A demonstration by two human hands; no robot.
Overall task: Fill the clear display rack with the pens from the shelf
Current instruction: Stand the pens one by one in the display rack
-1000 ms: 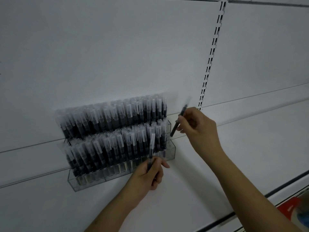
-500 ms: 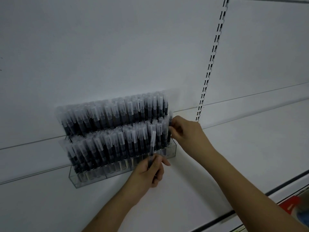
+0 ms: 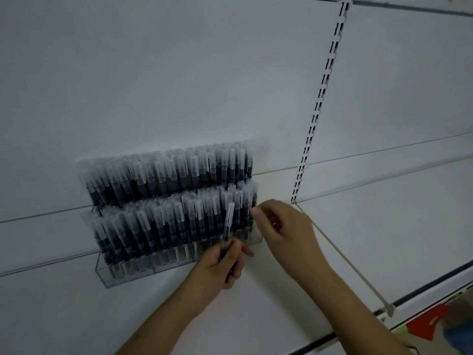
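Pen [image 3: 227, 228] upright in L hand [image 3: 222, 265] grip.

You have just one camera, and it sits on your head. It looks forward and a bit down at a white shelf [image 3: 358, 226] and the white back wall [image 3: 153, 73] behind it. The picture is wide, so straight lines bend a little near the edges. The camera is close: your two arms come in from the bottom of the picture and reach up to the middle. The clear display rack [image 3: 107, 278] sits a bit left of the middle, and you see it from the front and slightly from above. There is no second view to share anything with.
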